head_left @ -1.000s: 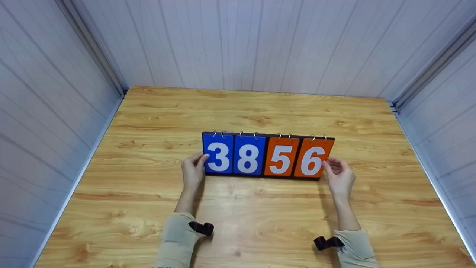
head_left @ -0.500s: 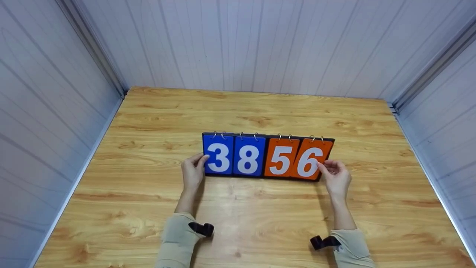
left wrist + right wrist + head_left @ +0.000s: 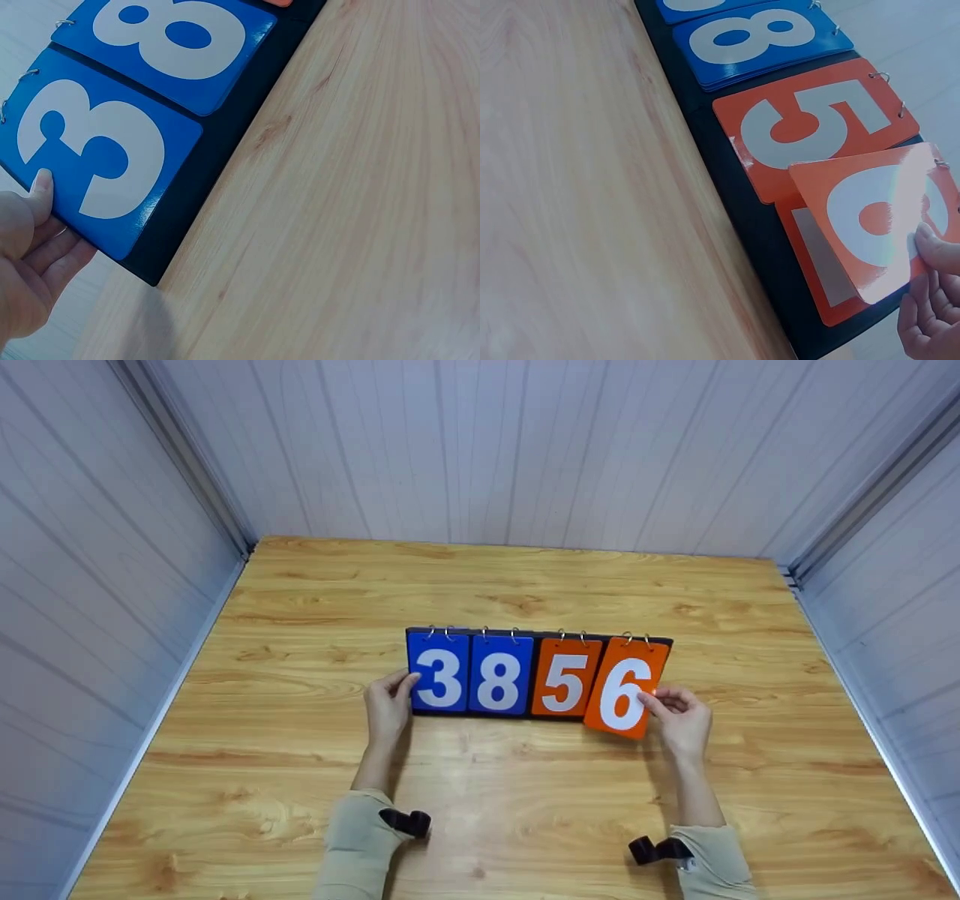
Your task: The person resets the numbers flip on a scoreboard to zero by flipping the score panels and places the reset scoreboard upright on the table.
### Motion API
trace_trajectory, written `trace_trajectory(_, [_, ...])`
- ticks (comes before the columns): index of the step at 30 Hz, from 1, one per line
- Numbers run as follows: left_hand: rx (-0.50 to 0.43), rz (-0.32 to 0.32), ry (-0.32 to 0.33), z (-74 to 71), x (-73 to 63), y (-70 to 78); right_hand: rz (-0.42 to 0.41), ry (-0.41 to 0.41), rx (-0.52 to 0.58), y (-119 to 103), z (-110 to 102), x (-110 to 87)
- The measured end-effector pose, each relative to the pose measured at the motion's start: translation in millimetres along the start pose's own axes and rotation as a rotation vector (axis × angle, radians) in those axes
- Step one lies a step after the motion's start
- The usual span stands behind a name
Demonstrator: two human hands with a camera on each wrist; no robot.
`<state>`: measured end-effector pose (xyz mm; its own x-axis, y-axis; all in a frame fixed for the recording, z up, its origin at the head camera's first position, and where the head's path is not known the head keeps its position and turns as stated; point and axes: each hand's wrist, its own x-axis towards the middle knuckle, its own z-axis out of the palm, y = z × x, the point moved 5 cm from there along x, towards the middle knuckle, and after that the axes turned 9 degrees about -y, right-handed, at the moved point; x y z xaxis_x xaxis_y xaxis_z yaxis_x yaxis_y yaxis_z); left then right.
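Note:
A black flip scoreboard point(image 3: 536, 715) stands tilted on the table, with blue cards 3 point(image 3: 439, 671) and 8 point(image 3: 184, 64) and orange cards 5 point(image 3: 802, 124) and 6 point(image 3: 606, 706) hung on metal rings. My left hand point(image 3: 386, 712) grips the board's left edge, thumb over the front of the 3 card and fingers behind. At the right end, my right hand point(image 3: 686, 729) pinches the 6 card by its side edge. That card is swung out from the board. Beneath it, in the right wrist view, shows another orange card point(image 3: 814, 277), its white figure mostly hidden.
The scoreboard rests on a wood-grain table point(image 3: 510, 810). White panel walls point(image 3: 480, 450) enclose the left, back and right sides. Black wrist mounts point(image 3: 409, 821) sit on both sleeves.
My right hand has moved slightly left and taken hold of the 6 card, which has swung forward off the board and down past its lower edge. The left hand has stayed put.

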<state>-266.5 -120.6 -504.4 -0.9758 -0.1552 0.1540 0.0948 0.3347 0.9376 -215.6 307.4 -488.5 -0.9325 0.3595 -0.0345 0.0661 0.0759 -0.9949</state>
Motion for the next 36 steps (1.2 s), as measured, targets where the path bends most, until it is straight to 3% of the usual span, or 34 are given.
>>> trace_trajectory(4, [-0.010, -0.008, -0.004, -0.6, 0.1, 0.2, -0.011, 0.021, -0.064, -4.1, -3.0, -3.2])
trace_trajectory(13, [-0.011, -0.038, -0.008, 0.7, 1.6, -2.7, -0.117, 0.088, -0.317, -19.3, -9.3, -14.9])
trace_trajectory(18, [-0.013, -0.041, -0.007, 0.8, 1.6, -2.6, -0.142, 0.090, -0.342, -25.6, -11.8, -18.8])
trace_trajectory(23, [-0.019, -0.043, -0.011, 1.2, 0.9, -3.4, -0.121, 0.049, -0.243, -28.3, -15.9, -20.5])
trace_trajectory(25, [-0.022, -0.031, -0.011, 1.0, 0.5, -3.3, -0.120, 0.030, -0.155, -28.7, -17.9, -20.8])
trace_trajectory(36, [-0.076, -0.027, -0.022, 0.1, -0.2, -2.8, -0.272, -0.060, 0.211, -37.5, -29.1, -24.5])
